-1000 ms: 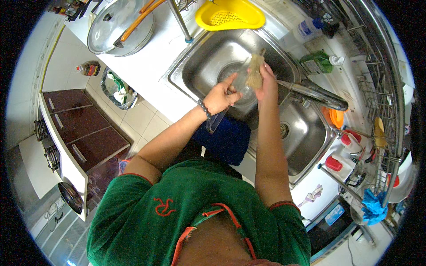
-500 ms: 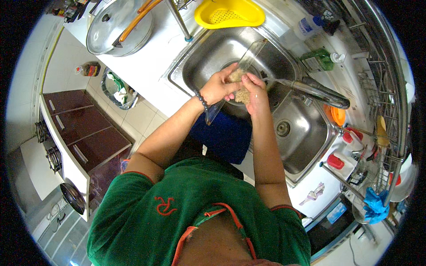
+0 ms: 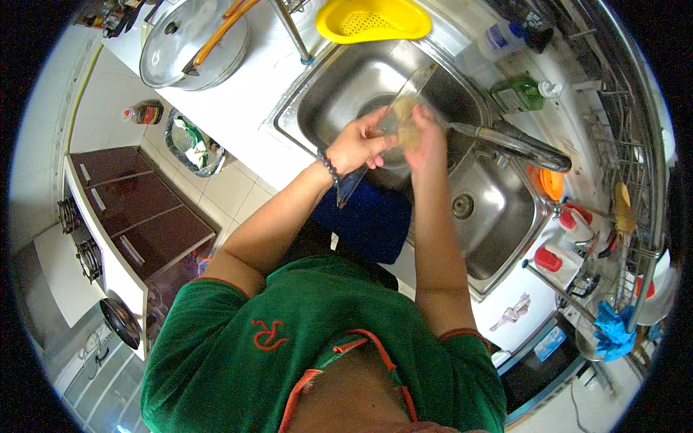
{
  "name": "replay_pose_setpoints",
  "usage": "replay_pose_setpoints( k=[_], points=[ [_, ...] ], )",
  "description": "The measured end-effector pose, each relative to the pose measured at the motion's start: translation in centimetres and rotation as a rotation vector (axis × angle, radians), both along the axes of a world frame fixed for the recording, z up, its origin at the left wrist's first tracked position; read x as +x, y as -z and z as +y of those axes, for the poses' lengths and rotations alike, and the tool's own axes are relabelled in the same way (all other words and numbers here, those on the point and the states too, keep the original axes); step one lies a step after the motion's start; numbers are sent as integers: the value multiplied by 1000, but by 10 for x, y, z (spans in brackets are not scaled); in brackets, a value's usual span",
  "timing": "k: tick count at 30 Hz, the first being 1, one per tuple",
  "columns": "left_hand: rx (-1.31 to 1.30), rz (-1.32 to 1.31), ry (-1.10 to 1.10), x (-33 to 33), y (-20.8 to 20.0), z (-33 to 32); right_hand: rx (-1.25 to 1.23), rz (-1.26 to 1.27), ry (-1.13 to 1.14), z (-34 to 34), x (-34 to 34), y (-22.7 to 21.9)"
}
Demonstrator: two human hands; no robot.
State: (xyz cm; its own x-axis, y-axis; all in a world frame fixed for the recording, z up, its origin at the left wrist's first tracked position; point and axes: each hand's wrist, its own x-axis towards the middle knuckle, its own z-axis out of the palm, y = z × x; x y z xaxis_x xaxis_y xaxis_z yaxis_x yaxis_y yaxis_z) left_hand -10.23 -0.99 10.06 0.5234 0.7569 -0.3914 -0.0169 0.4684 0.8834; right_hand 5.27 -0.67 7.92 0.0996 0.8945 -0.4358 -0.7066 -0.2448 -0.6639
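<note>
My left hand (image 3: 361, 141), with a dark bead bracelet at the wrist, is closed on a long, clear, flat panel (image 3: 421, 76). The panel slants over the left basin of the steel sink (image 3: 325, 94), one end toward the far side and the other beside my left wrist. In my closed right hand (image 3: 429, 141) is a tan loofah scrubber (image 3: 408, 130), pressed against the panel and blurred by motion. The steel faucet (image 3: 527, 148) points toward the right hand, with what looks like water at its tip.
A yellow draining basket (image 3: 374, 20) stands behind the sink. To the left, a lidded pan (image 3: 195, 50) rests on the white counter. Bottles, including a green one (image 3: 518, 94), line the right side near a metal rack (image 3: 653, 180). A bin (image 3: 191, 143) stands on the floor.
My right hand has moved a little to the right with the loofah scrubber, now blurred. The left hand keeps its hold on the panel, nearly unmoved.
</note>
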Motion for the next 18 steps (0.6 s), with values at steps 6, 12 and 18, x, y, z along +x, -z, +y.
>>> replay_pose_setpoints(
  k=[6, 12, 18],
  points=[
    [28, 21, -55, -4, -3, 9, -45, -24, -60, -20, -18, 4],
    [-10, 9, -54, -8, 19, -6, -134, -180, 94, 15, 34, 49],
    [-45, -3, -139, -23, 28, 6, -254, -207, 44, 12, 51, 101]
  ],
)
